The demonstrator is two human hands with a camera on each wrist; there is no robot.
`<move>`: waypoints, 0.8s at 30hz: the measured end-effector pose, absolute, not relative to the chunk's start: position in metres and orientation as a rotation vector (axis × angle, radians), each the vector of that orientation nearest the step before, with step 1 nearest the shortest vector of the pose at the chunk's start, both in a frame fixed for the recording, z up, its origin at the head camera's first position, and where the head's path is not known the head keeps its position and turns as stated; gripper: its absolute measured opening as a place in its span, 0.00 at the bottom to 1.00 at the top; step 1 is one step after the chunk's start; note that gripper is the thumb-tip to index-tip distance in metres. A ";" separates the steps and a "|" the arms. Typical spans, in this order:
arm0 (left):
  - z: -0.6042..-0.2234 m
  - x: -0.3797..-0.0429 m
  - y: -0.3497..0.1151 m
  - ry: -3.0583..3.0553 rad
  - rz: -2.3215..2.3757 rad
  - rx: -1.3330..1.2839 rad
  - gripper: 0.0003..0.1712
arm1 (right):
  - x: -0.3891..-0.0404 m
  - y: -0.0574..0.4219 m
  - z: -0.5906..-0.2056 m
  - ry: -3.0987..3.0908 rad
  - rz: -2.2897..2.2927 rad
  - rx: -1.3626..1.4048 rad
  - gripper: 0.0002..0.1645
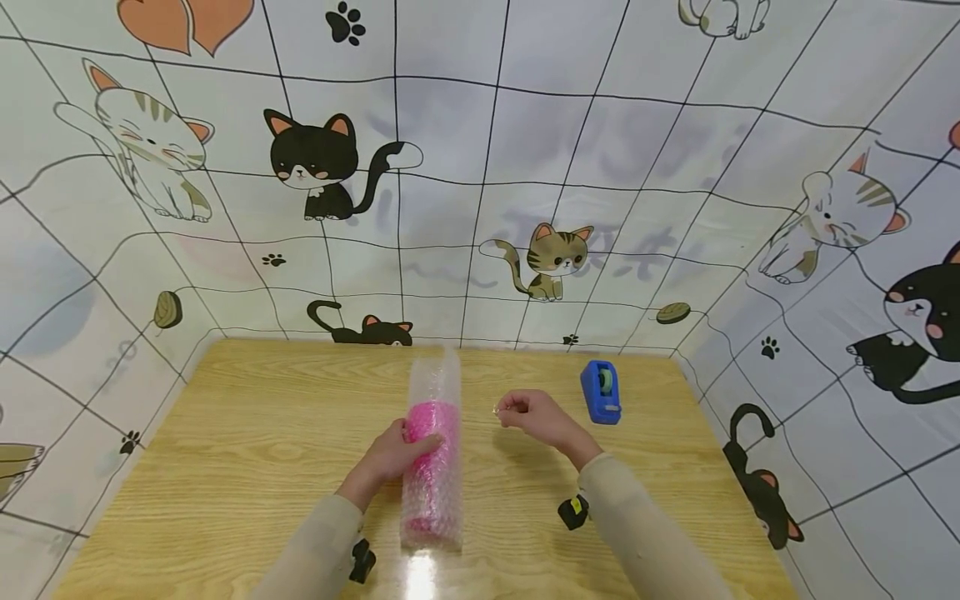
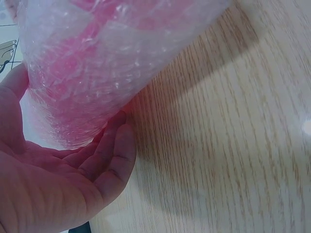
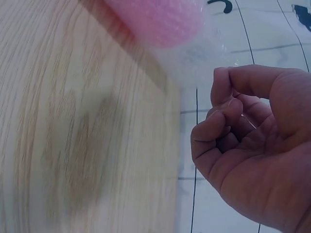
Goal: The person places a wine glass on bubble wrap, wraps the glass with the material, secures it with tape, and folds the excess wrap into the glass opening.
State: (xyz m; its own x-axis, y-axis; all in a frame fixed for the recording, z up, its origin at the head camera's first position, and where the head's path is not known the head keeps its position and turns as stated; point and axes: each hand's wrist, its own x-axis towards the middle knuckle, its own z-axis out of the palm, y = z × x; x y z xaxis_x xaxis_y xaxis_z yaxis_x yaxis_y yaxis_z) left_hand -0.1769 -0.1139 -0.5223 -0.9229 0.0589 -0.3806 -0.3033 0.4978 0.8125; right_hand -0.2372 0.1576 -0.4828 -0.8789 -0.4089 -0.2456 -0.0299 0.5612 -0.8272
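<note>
A pink cylinder rolled in clear bubble wrap (image 1: 431, 500) lies lengthwise on the table, the loose end of the wrap (image 1: 435, 379) pointing to the back. My left hand (image 1: 392, 454) grips the roll from its left side, thumb on top. In the left wrist view the fingers (image 2: 124, 145) curl under the bubble wrap. Raised to the right of the roll, my right hand (image 1: 538, 418) pinches a small piece of clear tape (image 1: 497, 410) between thumb and index finger. The tape hardly shows in the right wrist view, where the other fingers (image 3: 209, 131) are curled in.
A blue tape dispenser (image 1: 602, 392) with a roll of tape stands at the back right of the wooden table (image 1: 285, 417). Behind the table and along both sides hangs a white cloth (image 1: 450, 208) printed with cats and grid lines.
</note>
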 end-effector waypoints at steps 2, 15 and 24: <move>-0.522 -0.177 -0.114 2.392 1.393 -0.206 0.57 | -0.238 0.148 -0.482 2.393 -1.234 -0.390 0.10; -0.520 -0.177 -0.114 2.389 1.399 -0.213 0.57 | -0.243 0.100 -0.475 2.411 -1.062 -0.657 0.10; -0.523 -0.178 -0.112 2.380 1.422 -0.207 0.54 | -0.243 0.080 -0.472 2.422 -1.000 -0.784 0.06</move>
State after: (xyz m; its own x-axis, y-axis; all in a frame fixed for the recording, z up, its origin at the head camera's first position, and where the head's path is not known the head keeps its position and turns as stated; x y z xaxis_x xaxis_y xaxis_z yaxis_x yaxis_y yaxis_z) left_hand -0.1779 -0.1120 -0.5225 -0.9247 0.0571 -0.3764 -0.3044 0.4830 0.8210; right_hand -0.2426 0.0803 -0.4719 -0.7610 -0.6314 -0.1491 -0.3423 0.5860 -0.7344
